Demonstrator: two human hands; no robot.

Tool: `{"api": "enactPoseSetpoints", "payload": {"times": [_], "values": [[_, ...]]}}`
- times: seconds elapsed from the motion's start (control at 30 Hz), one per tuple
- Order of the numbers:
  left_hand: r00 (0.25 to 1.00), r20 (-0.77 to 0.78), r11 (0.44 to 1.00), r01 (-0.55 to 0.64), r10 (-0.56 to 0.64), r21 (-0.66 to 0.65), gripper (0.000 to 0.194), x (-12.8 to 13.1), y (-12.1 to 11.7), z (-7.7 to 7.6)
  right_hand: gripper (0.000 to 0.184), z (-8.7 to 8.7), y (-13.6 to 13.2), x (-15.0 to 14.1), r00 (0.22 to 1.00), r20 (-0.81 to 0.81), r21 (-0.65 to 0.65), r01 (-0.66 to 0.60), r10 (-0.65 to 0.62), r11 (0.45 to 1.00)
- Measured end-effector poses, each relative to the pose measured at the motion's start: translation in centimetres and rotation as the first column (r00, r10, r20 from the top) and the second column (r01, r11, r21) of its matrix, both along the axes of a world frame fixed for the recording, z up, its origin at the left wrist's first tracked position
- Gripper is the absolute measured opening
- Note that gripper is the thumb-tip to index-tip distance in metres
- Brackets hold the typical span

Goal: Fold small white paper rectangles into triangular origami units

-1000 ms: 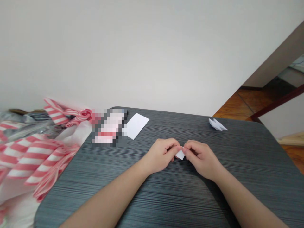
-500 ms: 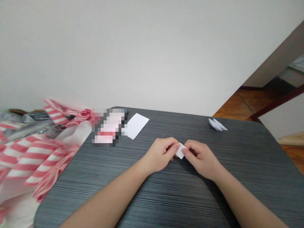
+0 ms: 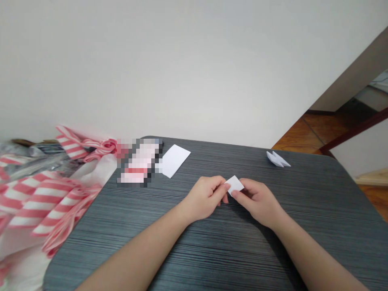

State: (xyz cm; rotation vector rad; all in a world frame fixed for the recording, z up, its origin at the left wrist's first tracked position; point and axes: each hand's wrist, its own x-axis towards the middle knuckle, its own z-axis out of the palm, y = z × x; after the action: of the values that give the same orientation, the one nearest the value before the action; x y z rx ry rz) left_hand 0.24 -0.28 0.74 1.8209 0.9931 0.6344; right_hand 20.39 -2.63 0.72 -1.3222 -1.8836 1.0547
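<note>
A small folded piece of white paper [image 3: 235, 184] is pinched between my two hands above the dark table. My left hand [image 3: 206, 198] is closed on its left corner, thumb on top. Thumb and fingers of my right hand [image 3: 259, 202] grip its lower right side. Farther back on the right lies a folded white paper piece [image 3: 277, 159] with pointed ends. To the left of my hands a flat white sheet of paper [image 3: 176, 160] rests beside a pixelated, phone-shaped object [image 3: 141, 159].
The dark, wood-grained table [image 3: 169, 250] meets a pale wall [image 3: 194, 72] at the back. Red-and-white striped cloth [image 3: 45, 200] and clear plastic are heaped beyond its left edge. On the right, a doorway shows wooden flooring [image 3: 297, 133].
The small paper between my hands has been turned, and more of its face now shows. My right fingers have shifted slightly on it. Everything else stays in place.
</note>
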Motion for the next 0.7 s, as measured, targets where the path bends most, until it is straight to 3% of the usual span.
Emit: {"api": "enactPoseSetpoints", "payload": {"times": [0.7], "values": [[1.0,0.003,1.0,0.006,-0.007,0.03,0.04,-0.04,-0.03,0.11,0.022,0.24,0.1,-0.04,0.999,0.033,-0.064,0.013,-0.01,0.998]]}}
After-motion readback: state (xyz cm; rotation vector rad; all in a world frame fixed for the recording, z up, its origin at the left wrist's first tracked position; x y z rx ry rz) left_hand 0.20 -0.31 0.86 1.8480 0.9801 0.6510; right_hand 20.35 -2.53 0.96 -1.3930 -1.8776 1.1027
